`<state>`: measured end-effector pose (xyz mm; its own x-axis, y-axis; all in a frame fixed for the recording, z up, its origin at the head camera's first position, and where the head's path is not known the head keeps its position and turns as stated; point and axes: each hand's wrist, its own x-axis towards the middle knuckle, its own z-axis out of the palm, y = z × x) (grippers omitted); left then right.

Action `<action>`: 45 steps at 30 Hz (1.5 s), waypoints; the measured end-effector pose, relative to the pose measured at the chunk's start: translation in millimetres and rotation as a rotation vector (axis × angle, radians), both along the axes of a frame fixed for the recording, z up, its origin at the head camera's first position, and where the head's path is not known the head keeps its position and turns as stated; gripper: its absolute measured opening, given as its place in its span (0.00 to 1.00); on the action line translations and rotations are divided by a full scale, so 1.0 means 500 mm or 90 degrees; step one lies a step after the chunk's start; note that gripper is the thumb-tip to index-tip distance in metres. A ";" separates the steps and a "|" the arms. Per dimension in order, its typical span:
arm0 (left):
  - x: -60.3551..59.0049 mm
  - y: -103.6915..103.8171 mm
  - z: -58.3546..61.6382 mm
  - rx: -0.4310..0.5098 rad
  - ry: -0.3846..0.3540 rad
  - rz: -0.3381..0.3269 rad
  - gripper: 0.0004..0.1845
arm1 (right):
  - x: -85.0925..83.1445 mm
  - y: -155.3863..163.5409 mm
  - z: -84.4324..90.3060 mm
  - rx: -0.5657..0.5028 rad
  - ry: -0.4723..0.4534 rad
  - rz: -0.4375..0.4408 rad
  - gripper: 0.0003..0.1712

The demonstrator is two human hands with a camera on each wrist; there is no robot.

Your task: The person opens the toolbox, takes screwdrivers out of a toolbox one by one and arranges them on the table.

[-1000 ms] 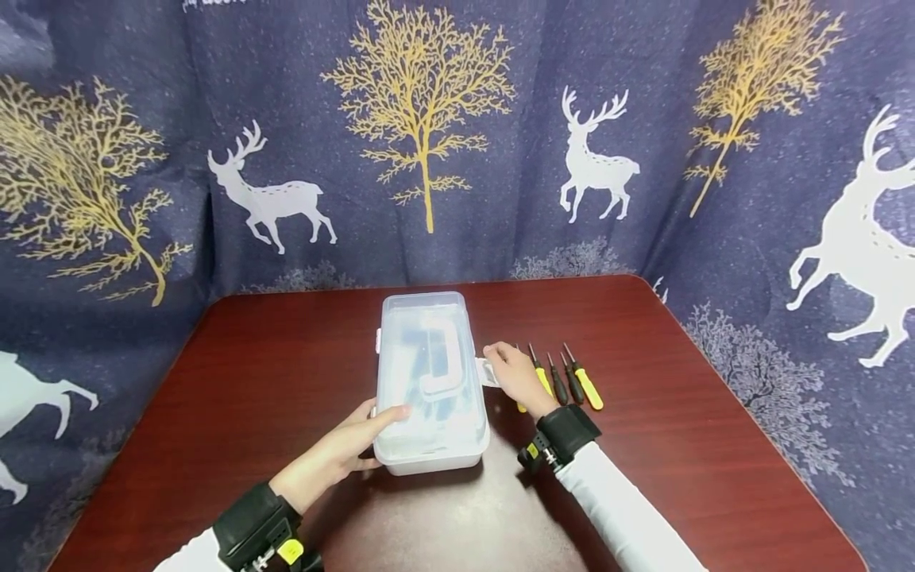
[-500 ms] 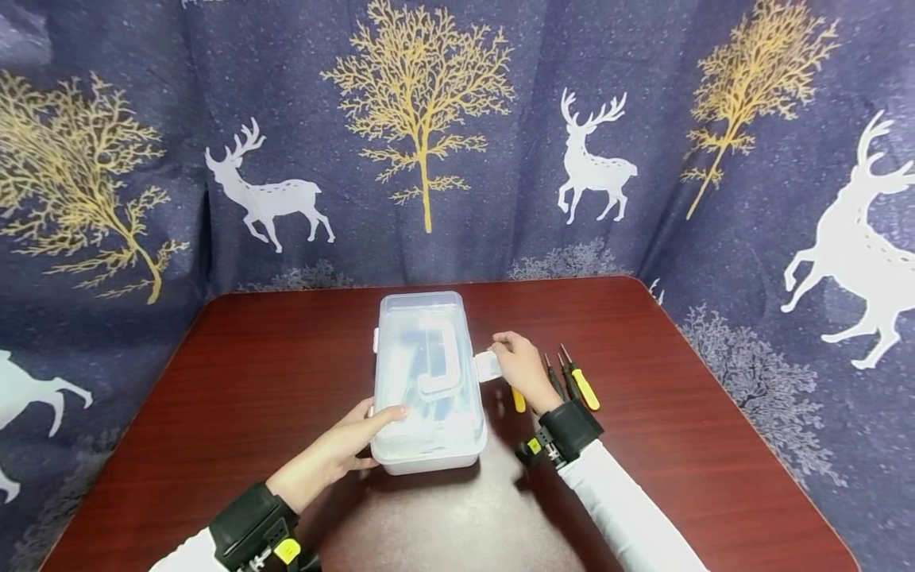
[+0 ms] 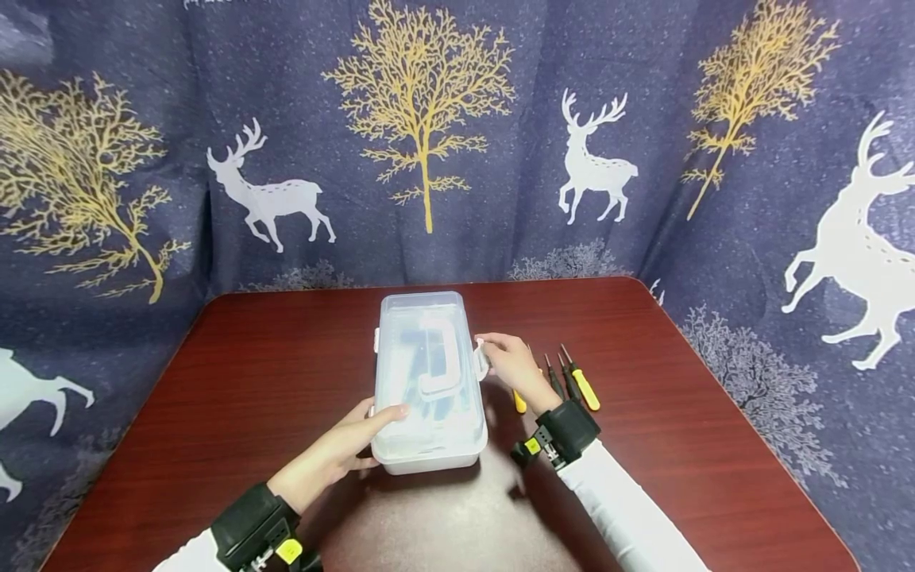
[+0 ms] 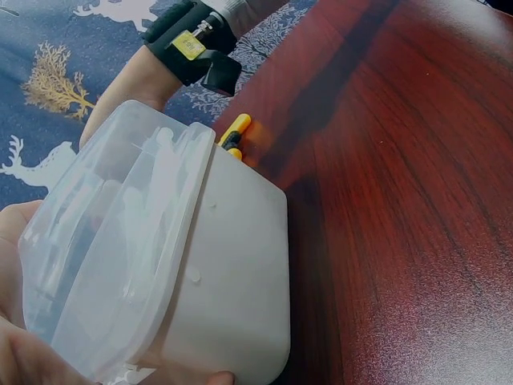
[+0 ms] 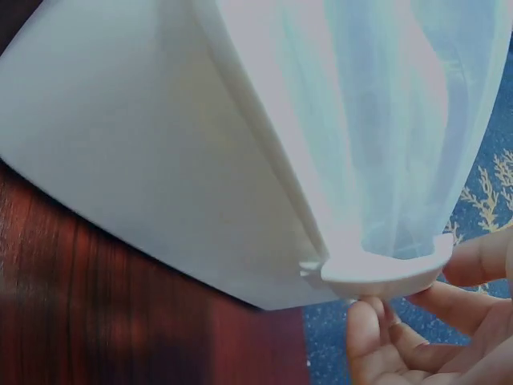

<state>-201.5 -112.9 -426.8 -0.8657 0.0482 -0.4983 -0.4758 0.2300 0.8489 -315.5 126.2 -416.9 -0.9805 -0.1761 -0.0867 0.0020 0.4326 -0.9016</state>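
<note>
A clear-lidded white plastic box (image 3: 432,463) stands lengthwise on the table, lid down, with a white carry handle (image 3: 453,357) lying flat on top. My left hand (image 3: 350,439) grips its left side near the front corner, thumb laid over the lid and fingers along the wall. At the right side, my right hand (image 3: 511,365) pinches the white latch (image 5: 389,277), which is swung up towards the lid edge. In the right wrist view, fingertips (image 5: 369,317) press under the latch's outer side. The contents show only as blurred shapes through the lid.
Right of the box lie several screwdrivers with yellow or black handles, among them a yellow screwdriver (image 3: 586,389); my right hand partly covers some. The dark red table (image 3: 286,357) ends at a curtain (image 3: 457,238) printed with deer and trees.
The latch stuck outward half a second ago; now it is turned up towards the lid. My right hand has moved slightly left with it. The left hand stays on the box.
</note>
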 end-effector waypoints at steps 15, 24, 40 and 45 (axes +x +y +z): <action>0.002 0.002 0.002 0.004 0.001 0.011 0.47 | 0.004 -0.005 -0.018 -0.053 -0.113 0.015 0.26; 0.001 -0.001 -0.001 0.006 0.003 0.010 0.47 | -0.009 0.001 -0.034 -0.064 -0.160 0.014 0.25; 0.007 0.001 -0.001 0.012 0.002 0.029 0.48 | -0.030 0.013 -0.049 -0.021 -0.223 0.095 0.30; 0.006 -0.002 0.002 0.016 0.005 0.025 0.48 | -0.040 0.015 -0.033 0.004 -0.248 0.156 0.35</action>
<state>-198.4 -113.8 -425.8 -0.8711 0.0256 -0.4904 -0.4774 0.1900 0.8579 -335.6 134.0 -433.6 -0.8044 -0.3967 -0.4422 0.2371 0.4682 -0.8512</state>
